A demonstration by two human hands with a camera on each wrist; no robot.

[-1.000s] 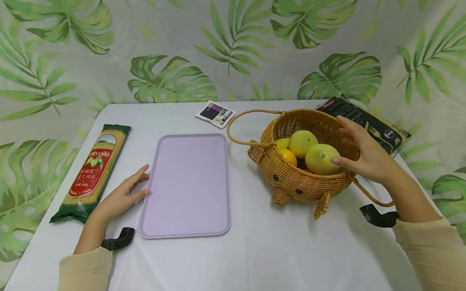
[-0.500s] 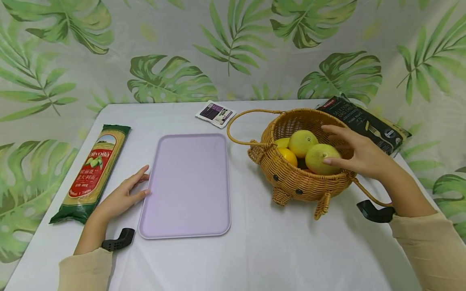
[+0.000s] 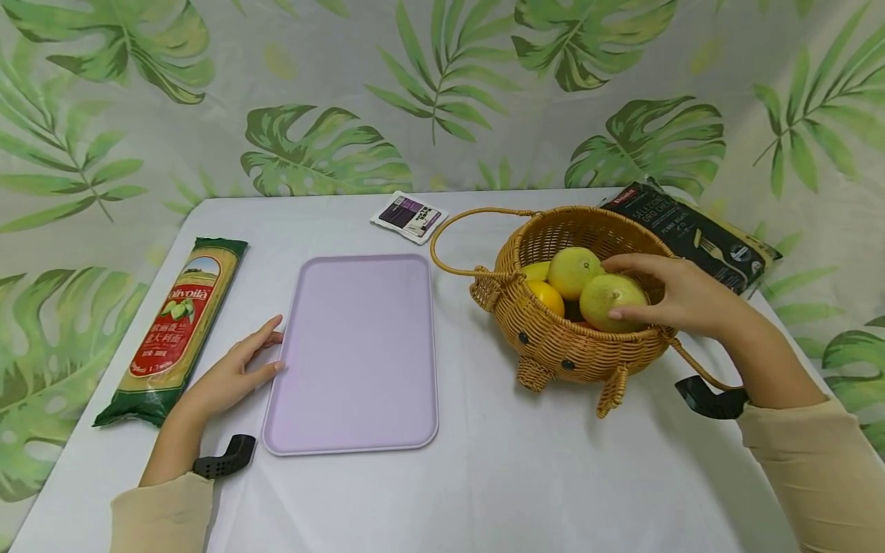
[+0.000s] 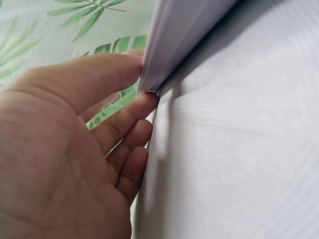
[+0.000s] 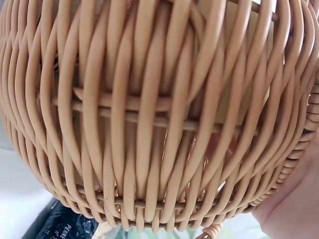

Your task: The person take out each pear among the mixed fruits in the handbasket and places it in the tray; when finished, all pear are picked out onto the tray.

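Note:
My right hand (image 3: 681, 296) reaches into a wicker basket (image 3: 574, 357) shaped like a pig, its fingers curved round a round yellow-green fruit (image 3: 608, 299). The thumb lies on the fruit's near side, the index finger at its far side. A second yellow-green fruit (image 3: 574, 270) and an orange-yellow fruit (image 3: 546, 298) lie beside it. In the right wrist view, the basket's woven wall (image 5: 144, 114) hides most of that hand. At the left edge of a pale purple tray (image 3: 356, 353), my left hand (image 3: 235, 372) rests with relaxed fingers, its fingertips right at the rim.
A green-ended pack of spaghetti (image 3: 176, 322) lies left of the left hand. Behind the tray is a small white and purple packet (image 3: 409, 216). A black pasta bag (image 3: 705, 238) lies behind the basket at right. The basket's handle (image 3: 449, 265) sticks out toward the tray.
My right hand has moved left and down into the basket, its fingers closing round the yellow-green fruit. The left hand, tray and basket have stayed in place.

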